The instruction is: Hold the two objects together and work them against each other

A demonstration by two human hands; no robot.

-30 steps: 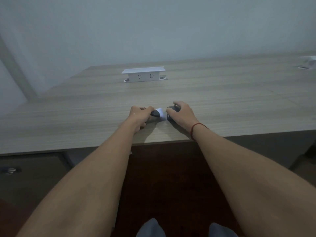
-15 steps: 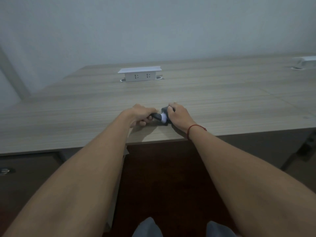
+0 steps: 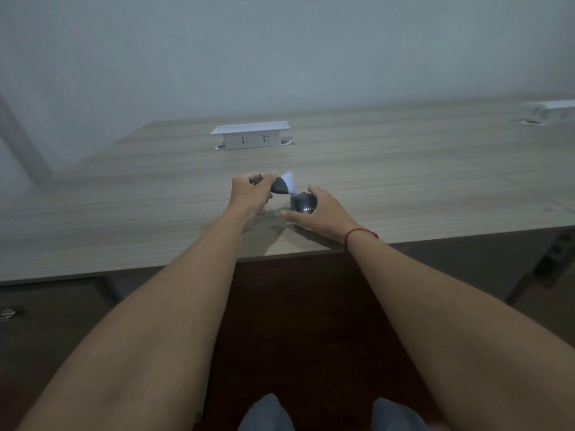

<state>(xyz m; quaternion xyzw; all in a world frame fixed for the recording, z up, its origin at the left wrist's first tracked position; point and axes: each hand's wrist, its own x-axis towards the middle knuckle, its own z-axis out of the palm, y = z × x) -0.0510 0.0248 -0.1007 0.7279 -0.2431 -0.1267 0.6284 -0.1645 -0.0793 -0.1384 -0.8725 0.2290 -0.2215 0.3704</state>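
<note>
Indoors, both hands [image 3: 252, 194] [image 3: 317, 213] grip dark pieces [image 3: 280, 185] [image 3: 303, 203] over a wooden desk [image 3: 404, 169].

the room is dim and grey-blue, with soft light and no glare on the bench [image 3: 404, 169]. both hands throw faint shadows toward the near edge, so the light seems to come from ahead and above. the pale tip at the left hand [image 3: 249, 194] is smeared by motion blur. the wide lens bows the bench edge and stretches the forearms; below the bench all is murky.
</note>
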